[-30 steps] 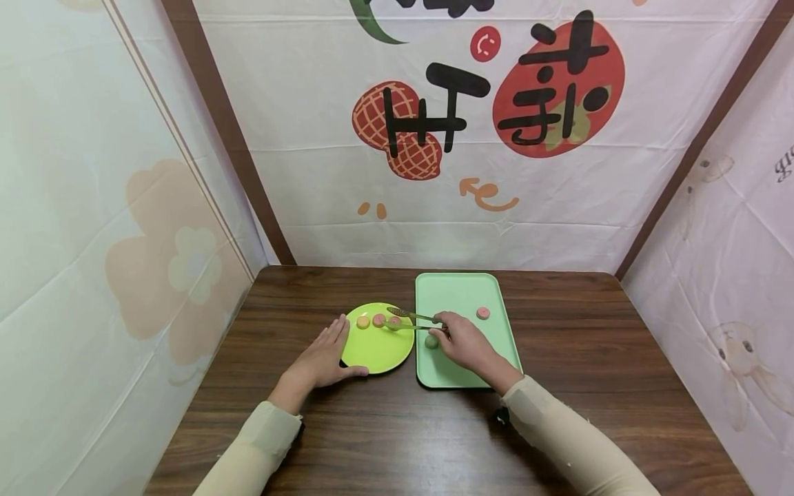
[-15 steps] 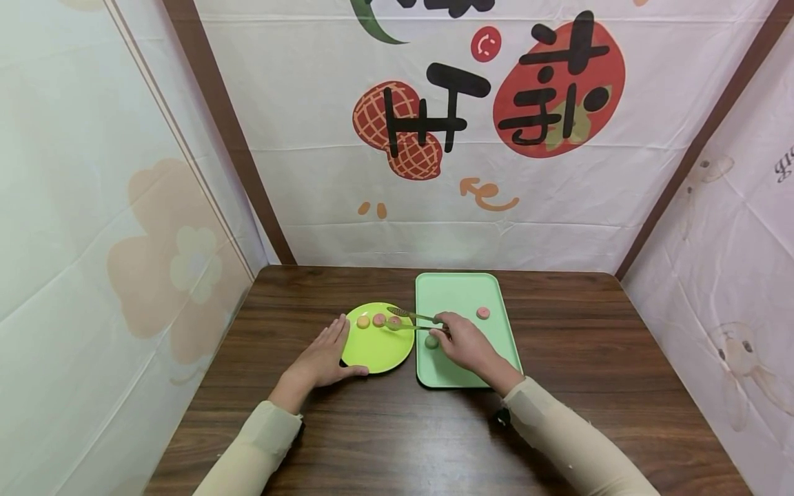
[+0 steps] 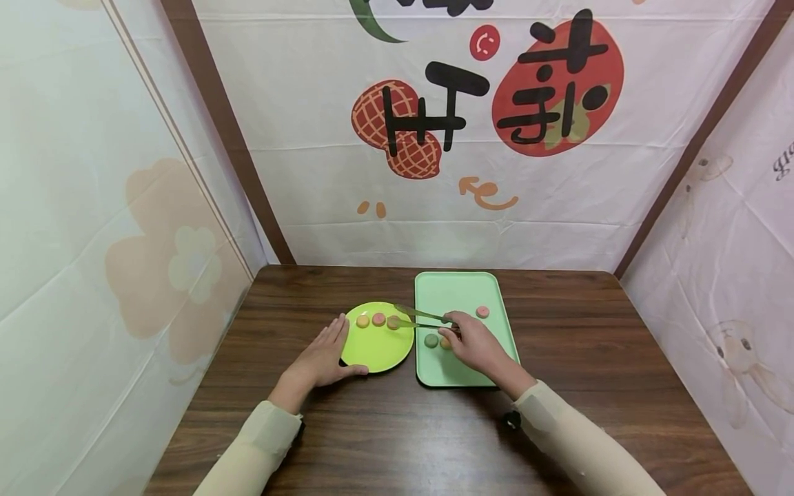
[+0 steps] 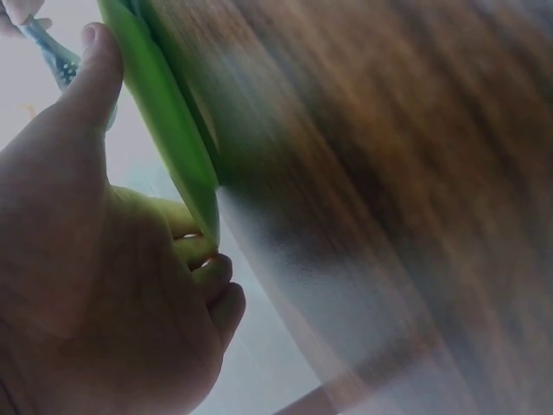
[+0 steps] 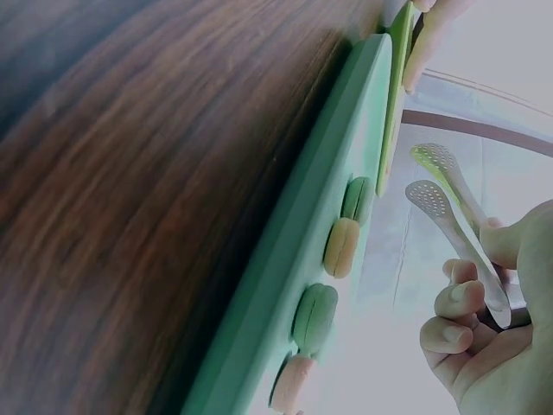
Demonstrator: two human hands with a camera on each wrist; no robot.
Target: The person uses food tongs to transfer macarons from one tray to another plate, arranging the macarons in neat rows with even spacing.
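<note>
My left hand (image 3: 324, 353) rests along the left edge of a yellow-green plate (image 3: 378, 355), fingers straight and thumb at its near rim. My right hand (image 3: 476, 344) grips metal tongs (image 3: 428, 326); in the right wrist view the perforated tong tips (image 5: 429, 199) stand apart with nothing between them. On the plate a yellow macaron (image 3: 362, 321) and a pink macaron (image 3: 379, 319) lie in a row with another, partly hidden under a tong tip. The mint-green tray (image 3: 449, 289) beneath my right hand holds a green macaron (image 3: 431, 340), a yellow macaron (image 5: 341, 247) and a pink macaron (image 3: 482, 312).
A second green macaron (image 5: 314, 318) shows on the tray in the right wrist view. Plate and tray sit side by side on a dark wooden table (image 3: 397, 441). Printed cloth walls (image 3: 310, 172) rise behind the table and at both sides.
My right hand and the tongs have shifted slightly right, with the tips drawn back a little. More of the yellow macaron on the tray shows beside the green one. My left hand stays put.
</note>
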